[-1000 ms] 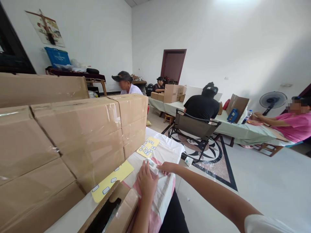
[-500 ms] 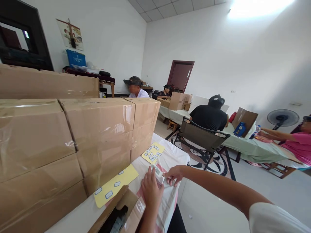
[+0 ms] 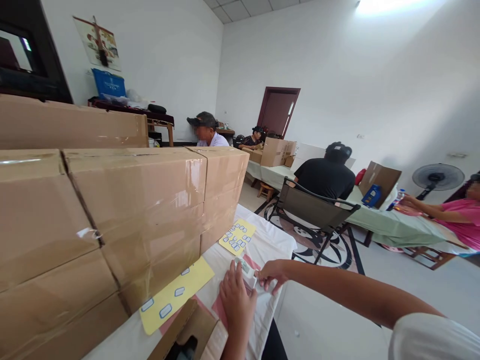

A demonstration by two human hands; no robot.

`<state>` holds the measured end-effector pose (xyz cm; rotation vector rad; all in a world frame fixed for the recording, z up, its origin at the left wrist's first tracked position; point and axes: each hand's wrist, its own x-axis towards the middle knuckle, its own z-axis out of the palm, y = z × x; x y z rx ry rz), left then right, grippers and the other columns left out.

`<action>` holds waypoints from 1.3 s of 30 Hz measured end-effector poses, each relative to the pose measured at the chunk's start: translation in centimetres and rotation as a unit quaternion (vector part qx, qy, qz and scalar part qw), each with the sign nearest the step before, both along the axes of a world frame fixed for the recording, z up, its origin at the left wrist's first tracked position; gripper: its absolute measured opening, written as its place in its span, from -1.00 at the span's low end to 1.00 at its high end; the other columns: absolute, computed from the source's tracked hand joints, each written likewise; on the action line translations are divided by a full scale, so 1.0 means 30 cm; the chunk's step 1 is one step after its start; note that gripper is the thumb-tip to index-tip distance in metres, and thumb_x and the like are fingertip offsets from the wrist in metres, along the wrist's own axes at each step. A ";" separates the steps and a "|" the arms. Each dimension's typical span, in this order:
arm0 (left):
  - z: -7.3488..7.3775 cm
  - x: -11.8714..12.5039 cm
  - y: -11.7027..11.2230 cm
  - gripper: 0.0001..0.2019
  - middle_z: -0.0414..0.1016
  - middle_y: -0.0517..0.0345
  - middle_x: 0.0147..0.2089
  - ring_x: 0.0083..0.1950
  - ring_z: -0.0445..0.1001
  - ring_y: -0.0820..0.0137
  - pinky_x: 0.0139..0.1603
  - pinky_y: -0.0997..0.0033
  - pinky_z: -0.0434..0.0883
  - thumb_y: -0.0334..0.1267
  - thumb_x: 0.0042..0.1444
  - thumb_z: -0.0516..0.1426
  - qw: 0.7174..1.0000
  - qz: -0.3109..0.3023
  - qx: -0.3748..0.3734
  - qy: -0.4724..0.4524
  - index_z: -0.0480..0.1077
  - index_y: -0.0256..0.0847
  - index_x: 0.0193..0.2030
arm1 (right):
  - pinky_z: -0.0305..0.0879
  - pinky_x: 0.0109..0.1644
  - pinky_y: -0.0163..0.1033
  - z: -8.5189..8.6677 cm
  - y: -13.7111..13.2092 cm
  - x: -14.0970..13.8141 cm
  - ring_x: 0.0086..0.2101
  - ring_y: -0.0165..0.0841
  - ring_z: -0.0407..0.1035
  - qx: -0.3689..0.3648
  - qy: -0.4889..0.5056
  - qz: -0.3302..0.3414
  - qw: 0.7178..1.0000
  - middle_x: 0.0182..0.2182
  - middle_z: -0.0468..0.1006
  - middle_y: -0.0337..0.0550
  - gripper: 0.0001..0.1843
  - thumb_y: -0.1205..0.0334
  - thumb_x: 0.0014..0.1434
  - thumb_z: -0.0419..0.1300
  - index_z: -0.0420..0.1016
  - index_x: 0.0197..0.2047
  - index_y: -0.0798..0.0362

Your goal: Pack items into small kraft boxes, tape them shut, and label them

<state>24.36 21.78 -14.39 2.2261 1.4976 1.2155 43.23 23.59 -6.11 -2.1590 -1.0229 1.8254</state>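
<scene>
A small white device (image 3: 247, 274) with a greyish panel on top lies low over the cloth-covered table. My left hand (image 3: 237, 297) is closed along its near side, fingers over it. At the device's right end, my right hand (image 3: 273, 275) has its fingers curled and pinched; whether something small is between the fingertips is hidden. Beyond my hands is a yellow sheet (image 3: 227, 243) with several small blue-edged labels. A longer yellow sheet (image 3: 193, 283) with a few such labels lies to the left. An open cardboard box (image 3: 210, 325) with dark contents stands beside my left forearm.
Stacked taped cartons (image 3: 150, 200) form a wall on the left. The white tablecloth (image 3: 273, 240) ends just right of my hands. Further off are a folding chair (image 3: 317, 205) with a person in black, other people at tables, and a standing fan (image 3: 437, 178).
The view has shifted slightly. Both hands stay at the white device, with little change in their grip.
</scene>
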 end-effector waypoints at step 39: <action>0.074 -0.027 0.009 -0.23 0.24 0.02 0.47 0.18 0.37 0.02 0.14 -0.01 0.37 -0.11 0.02 0.35 0.997 -0.014 -0.054 0.054 0.27 0.01 0.40 | 0.36 -0.35 -0.31 0.045 -0.035 -0.039 -0.37 -0.42 0.39 0.033 -0.001 -0.028 0.999 -0.41 0.48 -0.21 -0.43 -0.28 0.05 0.43 0.50 -0.38 0.13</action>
